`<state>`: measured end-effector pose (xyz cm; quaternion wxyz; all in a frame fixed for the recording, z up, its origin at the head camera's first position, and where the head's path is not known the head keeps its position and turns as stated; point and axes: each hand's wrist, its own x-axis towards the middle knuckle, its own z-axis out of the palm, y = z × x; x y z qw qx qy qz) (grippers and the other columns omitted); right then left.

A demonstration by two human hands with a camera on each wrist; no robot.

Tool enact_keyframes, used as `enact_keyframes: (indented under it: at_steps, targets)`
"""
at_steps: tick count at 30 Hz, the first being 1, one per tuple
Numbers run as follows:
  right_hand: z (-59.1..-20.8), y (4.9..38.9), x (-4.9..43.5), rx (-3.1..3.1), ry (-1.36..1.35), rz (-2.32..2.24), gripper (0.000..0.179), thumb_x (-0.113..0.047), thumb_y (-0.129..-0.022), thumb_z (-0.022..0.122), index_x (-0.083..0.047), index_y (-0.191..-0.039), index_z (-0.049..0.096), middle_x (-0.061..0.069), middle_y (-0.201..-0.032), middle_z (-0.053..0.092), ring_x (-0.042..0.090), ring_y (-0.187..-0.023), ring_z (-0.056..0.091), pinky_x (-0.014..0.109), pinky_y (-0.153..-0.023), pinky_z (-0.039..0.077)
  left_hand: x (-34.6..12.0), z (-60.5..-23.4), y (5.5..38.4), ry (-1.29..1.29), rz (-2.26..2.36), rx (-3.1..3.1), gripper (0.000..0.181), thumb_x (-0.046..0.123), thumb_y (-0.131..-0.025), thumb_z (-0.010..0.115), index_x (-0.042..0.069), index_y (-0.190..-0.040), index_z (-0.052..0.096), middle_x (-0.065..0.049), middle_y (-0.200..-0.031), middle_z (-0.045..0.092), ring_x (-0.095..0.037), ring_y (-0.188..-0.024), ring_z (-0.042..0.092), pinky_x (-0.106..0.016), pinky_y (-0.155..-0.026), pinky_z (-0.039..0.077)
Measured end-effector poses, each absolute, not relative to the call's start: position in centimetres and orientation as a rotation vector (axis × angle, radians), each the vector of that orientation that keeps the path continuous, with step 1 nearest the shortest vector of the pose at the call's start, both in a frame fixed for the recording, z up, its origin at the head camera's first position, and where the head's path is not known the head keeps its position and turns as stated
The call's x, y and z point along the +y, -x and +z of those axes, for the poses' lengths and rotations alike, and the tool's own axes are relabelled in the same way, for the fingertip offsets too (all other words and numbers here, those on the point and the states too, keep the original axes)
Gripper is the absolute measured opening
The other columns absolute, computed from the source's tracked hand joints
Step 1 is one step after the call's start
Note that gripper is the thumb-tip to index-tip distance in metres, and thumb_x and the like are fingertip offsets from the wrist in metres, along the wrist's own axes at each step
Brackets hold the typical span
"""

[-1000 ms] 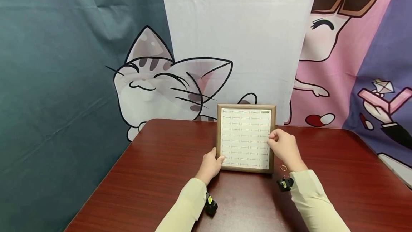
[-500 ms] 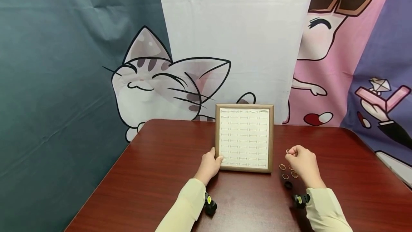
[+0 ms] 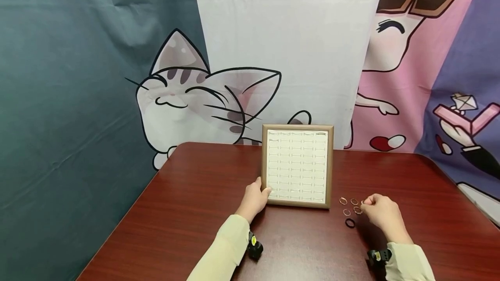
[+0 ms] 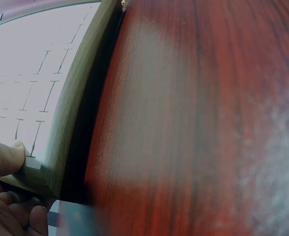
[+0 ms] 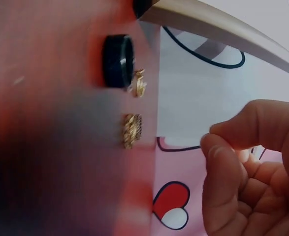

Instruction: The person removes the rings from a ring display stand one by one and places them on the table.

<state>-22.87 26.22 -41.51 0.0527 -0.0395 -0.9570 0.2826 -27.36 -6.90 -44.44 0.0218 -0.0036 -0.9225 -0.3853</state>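
Note:
A wood-framed ring display board [image 3: 297, 166], its cream insert lined with rows of slots, leans upright on the table. My left hand [image 3: 253, 200] grips its lower left corner; in the left wrist view the thumb [image 4: 11, 156] lies on the front and the fingers curl behind. Right of the board, my right hand [image 3: 383, 217] is low over the table, thumb and forefinger pinching a small ring [image 3: 362, 203], mostly hidden by the fingertips. Beside it lie several gold-toned rings [image 3: 357, 210] and a wider black ring [image 3: 350, 223]. A braided gold ring [image 5: 132, 131] shows in the right wrist view.
The dark red wooden table [image 3: 203, 185] runs back to a printed cloth backdrop [image 3: 312, 47] with cartoon figures. Small black cameras sit on both wrists. A dark band shows in the board's top right slot [image 3: 321, 133].
My right hand has drawn away from the board's right edge, moving right and down toward the rings with a small ring at its fingertips. My left hand stays on the board.

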Motion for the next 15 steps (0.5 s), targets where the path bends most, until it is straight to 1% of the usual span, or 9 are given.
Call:
enact_keyframes:
  at_steps: [3,10,15]
  targets:
    - [-41.9,22.5,26.5,-2.96,0.111,0.852,0.009,-0.014,-0.075,0.055,-0.008,-0.068,0.056,-0.001,-0.057,0.051,0.017,-0.059,0.047,0.028,-0.052,0.035,-6.9,-44.4,27.4,0.01,-1.202,-2.859,0.059,0.024,-0.093,0.056,-0.009,-0.138,0.036,-0.027,-0.134,0.045,-0.036,-0.124,0.044,-0.046,-0.1,0.039]
    - [-42.6,21.7,26.3,-3.04,0.087,0.904,0.004,-0.01,-0.069,0.052,-0.008,-0.065,0.053,-0.004,-0.05,0.048,0.013,-0.047,0.049,0.027,-0.048,0.037,-6.9,-44.2,27.3,0.01,-1.192,-2.858,0.06,0.025,-0.093,0.056,-0.009,-0.138,0.036,-0.026,-0.134,0.046,-0.035,-0.124,0.044,-0.046,-0.101,0.039]
    - [-42.9,21.5,26.1,-3.05,0.087,0.942,0.007,-0.009,-0.068,0.053,-0.009,-0.061,0.051,-0.004,-0.047,0.044,0.013,-0.045,0.047,0.026,-0.046,0.036,-6.9,-44.3,27.2,0.018,-1.176,-2.862,0.06,0.024,-0.092,0.057,-0.01,-0.137,0.036,-0.027,-0.133,0.047,-0.036,-0.123,0.045,-0.046,-0.1,0.04]
